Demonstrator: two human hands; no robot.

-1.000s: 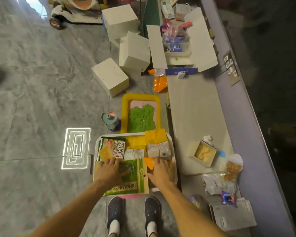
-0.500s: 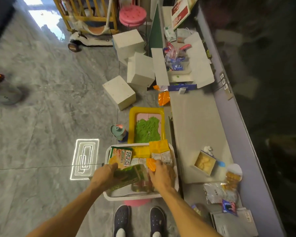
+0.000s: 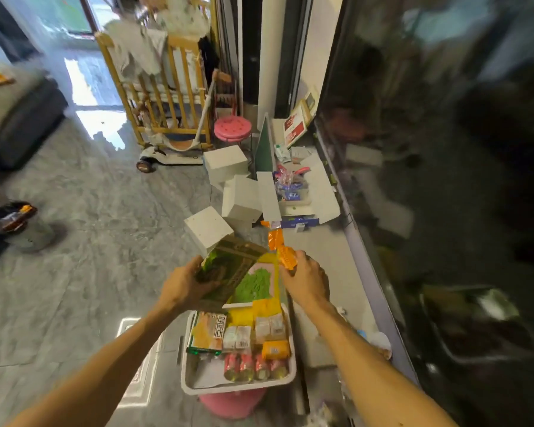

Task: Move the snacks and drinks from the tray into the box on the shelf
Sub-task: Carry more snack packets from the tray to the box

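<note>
Snacks leave the white tray [image 3: 189, 384] two at a time: seen from the head camera, the left hand [image 3: 183, 285] grips a green snack bag [image 3: 228, 266] by its lower edge, while the right hand [image 3: 304, 280] closes on a small orange packet [image 3: 285, 257], both lifted above and beyond the tray. Remaining packets and a row of small bottles [image 3: 255, 366] lie in the tray. The open white box [image 3: 319, 192] sits well beyond the tray on the low shelf [image 3: 321, 241]. The bags look light, soft and crinkly, best pinched at a sealed edge; the bottles look stiffer and heavier. Bare shelf between tray and box seems to leave open room, though white cubes [image 3: 239, 200] crowd the box's left.
</note>
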